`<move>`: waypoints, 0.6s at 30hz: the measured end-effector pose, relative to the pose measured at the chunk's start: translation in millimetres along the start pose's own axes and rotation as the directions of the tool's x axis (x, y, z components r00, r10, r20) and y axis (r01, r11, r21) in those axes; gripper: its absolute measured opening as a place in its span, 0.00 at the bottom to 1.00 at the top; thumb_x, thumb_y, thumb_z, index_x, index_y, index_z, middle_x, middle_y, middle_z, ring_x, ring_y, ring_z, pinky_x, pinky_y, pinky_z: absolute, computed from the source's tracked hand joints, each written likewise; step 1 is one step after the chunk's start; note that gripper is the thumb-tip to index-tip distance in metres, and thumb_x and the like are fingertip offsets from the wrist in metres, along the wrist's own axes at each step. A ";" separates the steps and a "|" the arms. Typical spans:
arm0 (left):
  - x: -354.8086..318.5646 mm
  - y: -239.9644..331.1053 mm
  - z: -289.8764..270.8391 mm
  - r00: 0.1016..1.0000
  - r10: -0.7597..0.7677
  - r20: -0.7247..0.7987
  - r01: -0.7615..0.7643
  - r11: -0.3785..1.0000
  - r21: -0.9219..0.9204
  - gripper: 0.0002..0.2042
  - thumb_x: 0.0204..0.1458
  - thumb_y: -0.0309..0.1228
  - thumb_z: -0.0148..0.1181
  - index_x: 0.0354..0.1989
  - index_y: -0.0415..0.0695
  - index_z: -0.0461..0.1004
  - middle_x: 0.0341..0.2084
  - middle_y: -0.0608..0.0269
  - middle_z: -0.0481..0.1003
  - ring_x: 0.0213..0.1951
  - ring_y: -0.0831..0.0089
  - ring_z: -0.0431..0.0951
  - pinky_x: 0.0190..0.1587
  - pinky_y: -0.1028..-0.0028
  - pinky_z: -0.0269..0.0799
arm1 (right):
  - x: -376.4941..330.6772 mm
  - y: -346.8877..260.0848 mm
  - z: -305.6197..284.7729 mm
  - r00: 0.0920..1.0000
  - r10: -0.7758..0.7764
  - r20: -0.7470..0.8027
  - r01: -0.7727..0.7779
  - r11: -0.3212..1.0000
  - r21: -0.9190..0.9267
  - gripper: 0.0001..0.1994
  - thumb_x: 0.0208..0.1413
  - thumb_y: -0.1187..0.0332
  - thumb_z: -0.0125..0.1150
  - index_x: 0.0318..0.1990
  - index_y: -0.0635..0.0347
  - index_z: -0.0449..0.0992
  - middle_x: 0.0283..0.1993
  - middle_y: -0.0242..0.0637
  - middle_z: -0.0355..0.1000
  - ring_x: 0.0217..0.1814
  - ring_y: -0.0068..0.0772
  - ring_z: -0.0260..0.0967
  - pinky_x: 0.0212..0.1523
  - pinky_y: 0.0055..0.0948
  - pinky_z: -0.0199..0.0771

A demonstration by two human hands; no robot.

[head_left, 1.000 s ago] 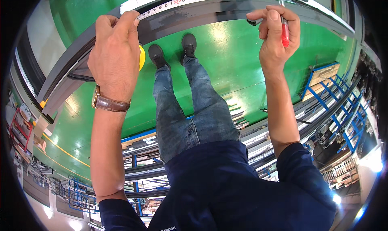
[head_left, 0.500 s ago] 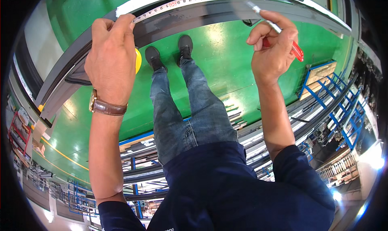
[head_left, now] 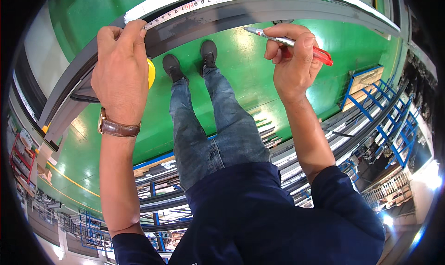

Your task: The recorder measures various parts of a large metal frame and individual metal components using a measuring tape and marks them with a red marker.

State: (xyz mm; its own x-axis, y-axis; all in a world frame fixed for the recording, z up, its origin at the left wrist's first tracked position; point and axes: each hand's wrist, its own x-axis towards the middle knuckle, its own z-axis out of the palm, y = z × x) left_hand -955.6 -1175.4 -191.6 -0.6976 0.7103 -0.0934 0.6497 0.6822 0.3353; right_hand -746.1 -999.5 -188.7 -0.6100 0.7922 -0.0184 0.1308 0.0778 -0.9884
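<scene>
My left hand [head_left: 121, 72] is closed on a tape measure, whose yellow case [head_left: 151, 73] shows beside the palm. Its white blade [head_left: 215, 0] is drawn out to the right, lying along a long dark grey profile [head_left: 204, 24]. Thumb and forefinger pinch the blade's near end against this profile. Held in my right hand [head_left: 296, 68] is a silver marker pen [head_left: 278, 39] with a red cap [head_left: 323, 56] on its back end. Its tip points left, just below the profile's near edge and apart from it. The palm side of my left hand is hidden.
The profile belongs to a large frame reaching from lower left to far right. Green floor [head_left: 232, 56] lies under my feet. Behind me, racks hold many long bars [head_left: 162, 202]. A blue metal rack with a wooden board [head_left: 364, 89] stands at the right.
My right hand has moved left and slightly down with the marker, its tip now below the profile's edge. My left hand still holds the tape; the whole view has shifted slightly.
</scene>
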 end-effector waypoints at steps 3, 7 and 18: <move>0.0 0.0 -0.1 1.000 0.001 0.003 -0.001 1.000 0.003 0.09 0.67 0.38 0.56 0.48 0.57 0.81 0.42 0.60 0.74 0.35 0.55 0.81 0.33 0.58 0.76 | -1.3 -1.0 1.8 1.000 0.026 -0.001 -0.025 0.999 0.039 0.27 0.76 0.52 0.44 0.38 0.67 0.82 0.31 0.35 0.79 0.26 0.16 0.67 0.25 0.19 0.59; -0.2 -0.4 0.4 1.000 -0.013 0.004 0.013 1.000 0.004 0.09 0.67 0.38 0.56 0.49 0.57 0.81 0.42 0.60 0.74 0.35 0.55 0.81 0.33 0.58 0.76 | -1.8 -0.8 0.3 0.998 0.052 0.025 -0.054 0.997 0.057 0.27 0.76 0.52 0.44 0.39 0.67 0.82 0.32 0.35 0.79 0.26 0.16 0.68 0.25 0.19 0.61; -1.7 -2.8 2.1 1.000 0.013 -0.023 -0.013 1.000 -0.022 0.08 0.67 0.38 0.57 0.48 0.56 0.81 0.42 0.60 0.74 0.33 0.55 0.81 0.33 0.58 0.76 | -1.0 -1.1 20.1 0.994 0.096 0.055 -0.104 0.980 0.170 0.05 0.64 0.75 0.66 0.38 0.63 0.75 0.28 0.31 0.74 0.26 0.14 0.65 0.26 0.19 0.64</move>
State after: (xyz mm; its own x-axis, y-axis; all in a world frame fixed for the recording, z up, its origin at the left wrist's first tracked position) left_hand -955.5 -1178.2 -194.4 -0.6963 0.7146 -0.0674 0.6520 0.6689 0.3571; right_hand -761.3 -1012.6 -190.7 -0.6367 0.7615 -0.1212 0.0586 -0.1089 -0.9923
